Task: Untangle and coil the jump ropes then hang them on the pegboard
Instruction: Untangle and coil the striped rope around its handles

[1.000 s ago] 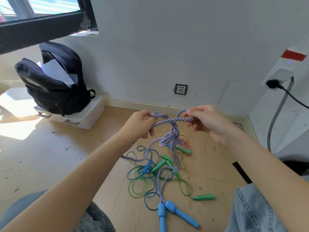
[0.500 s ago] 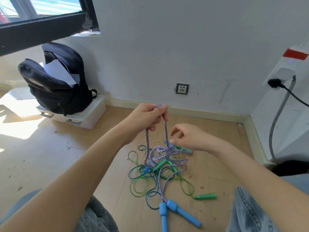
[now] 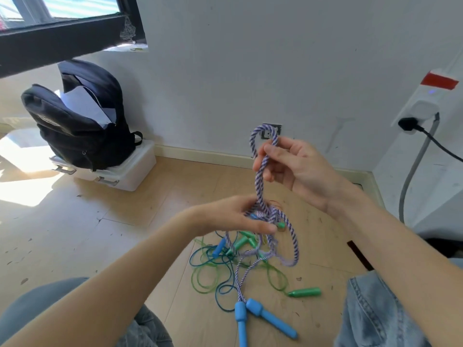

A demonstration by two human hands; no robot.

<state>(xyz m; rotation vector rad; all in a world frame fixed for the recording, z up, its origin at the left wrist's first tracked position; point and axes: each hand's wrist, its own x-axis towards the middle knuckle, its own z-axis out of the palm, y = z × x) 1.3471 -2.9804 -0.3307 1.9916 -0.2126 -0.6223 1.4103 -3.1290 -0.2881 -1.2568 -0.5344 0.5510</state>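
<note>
A purple-and-white braided jump rope (image 3: 260, 181) rises in a doubled strand from a knot of loops. My right hand (image 3: 298, 169) pinches its top loop, held high near the wall. My left hand (image 3: 238, 216) grips the bundle of loops lower down. The rope runs down to two blue handles (image 3: 260, 319) lying on the wooden floor. Beneath the hands lies a tangle of thin green and dark blue ropes (image 3: 220, 269) with small green and blue handles; one green handle (image 3: 304, 293) lies apart to the right. No pegboard is visible.
A black backpack (image 3: 80, 121) sits on a white plastic box (image 3: 125, 174) at the left wall. A wall socket (image 3: 271, 130) is behind the rope loop. A power strip with a black plug (image 3: 411, 125) and cables is at the right. My denim-clad knees frame the bottom.
My right hand has risen from the pile and now holds the top of the rope. My left hand has dropped from the top loop to the bundle below.
</note>
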